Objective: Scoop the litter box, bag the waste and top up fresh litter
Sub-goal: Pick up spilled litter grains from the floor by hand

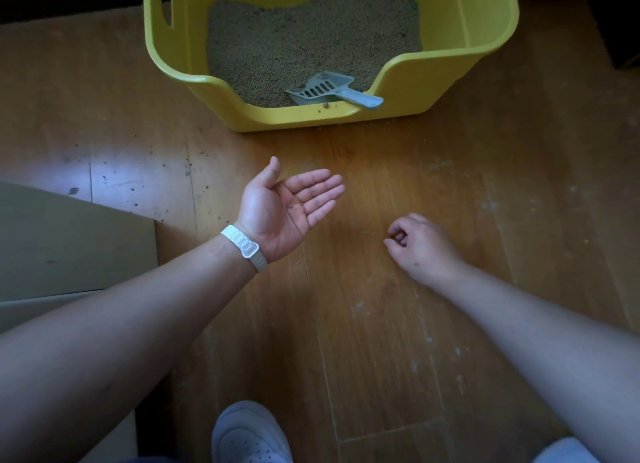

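The yellow litter box (408, 88) stands at upper centre on the wooden floor (381, 324), with the grey scoop (329, 89) lying at its front lip. The left hand (287, 206) is at mid frame, palm up, grip wide. The right hand (420, 244) shows a narrow grip, fingers curled, nothing visible in it.

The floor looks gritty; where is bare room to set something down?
The floor right of the right hand, by the litter box, is open; so is the strip between both forearms above the shoe. Scattered grains crowd the boards left of the left hand.
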The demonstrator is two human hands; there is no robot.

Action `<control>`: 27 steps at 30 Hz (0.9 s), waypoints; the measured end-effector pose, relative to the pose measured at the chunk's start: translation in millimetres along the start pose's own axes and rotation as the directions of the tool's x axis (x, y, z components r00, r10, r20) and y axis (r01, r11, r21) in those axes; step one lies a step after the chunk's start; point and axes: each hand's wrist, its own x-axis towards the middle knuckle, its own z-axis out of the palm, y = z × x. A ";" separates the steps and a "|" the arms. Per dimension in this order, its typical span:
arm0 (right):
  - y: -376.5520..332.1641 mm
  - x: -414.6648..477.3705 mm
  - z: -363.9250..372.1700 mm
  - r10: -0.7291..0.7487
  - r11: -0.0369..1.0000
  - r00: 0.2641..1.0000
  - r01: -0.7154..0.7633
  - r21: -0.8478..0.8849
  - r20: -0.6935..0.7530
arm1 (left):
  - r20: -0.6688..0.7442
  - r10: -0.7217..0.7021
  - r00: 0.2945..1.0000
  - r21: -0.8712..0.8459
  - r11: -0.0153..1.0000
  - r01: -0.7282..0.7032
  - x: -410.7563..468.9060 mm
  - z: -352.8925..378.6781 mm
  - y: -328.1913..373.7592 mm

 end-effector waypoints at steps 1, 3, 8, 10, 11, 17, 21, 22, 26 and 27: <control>-0.8 1.1 2.4 -0.007 1.000 1.000 0.007 0.003 0.003 | -0.002 -0.003 1.000 0.002 1.000 0.003 0.6 -0.8 -0.6; -3.5 4.3 7.2 -0.017 1.000 1.000 0.017 0.012 0.010 | -0.005 -0.010 1.000 0.003 1.000 0.010 1.4 -2.7 -2.5; -9.0 8.7 15.9 -0.061 0.998 0.998 0.061 -0.008 0.025 | -0.027 -0.022 0.999 0.007 1.000 0.023 4.4 -6.7 -6.0; -9.7 9.1 16.5 -0.074 0.997 0.997 0.074 -0.023 0.032 | -0.028 -0.023 0.999 0.009 1.000 0.023 6.0 -7.3 -6.0; -9.8 9.6 16.7 -0.071 0.997 0.997 0.073 -0.029 0.036 | -0.029 -0.025 0.999 0.010 1.000 0.025 6.9 -7.8 -6.3; -13.8 14.0 17.4 -0.086 0.993 0.995 0.090 -0.075 0.048 | -0.038 -0.042 0.998 0.012 0.999 0.043 10.0 -11.6 -9.2; -15.0 14.9 15.5 -0.099 0.988 0.992 0.108 -0.110 0.082 | -0.037 -0.029 0.999 0.015 0.999 0.030 10.4 -11.1 -8.0; -15.3 14.8 15.5 -0.101 0.988 0.991 0.110 -0.112 0.086 | -0.039 -0.023 0.999 0.015 1.000 0.023 10.2 -10.8 -7.8; -19.6 10.6 14.9 -0.086 0.991 0.995 0.090 -0.098 0.041 | -0.041 -0.011 0.999 0.012 1.000 0.011 9.2 -10.4 -7.4; -23.3 8.5 14.0 -0.083 0.993 0.997 0.083 -0.080 0.004 | -0.041 -0.008 0.999 0.015 1.000 0.009 9.0 -10.4 -7.3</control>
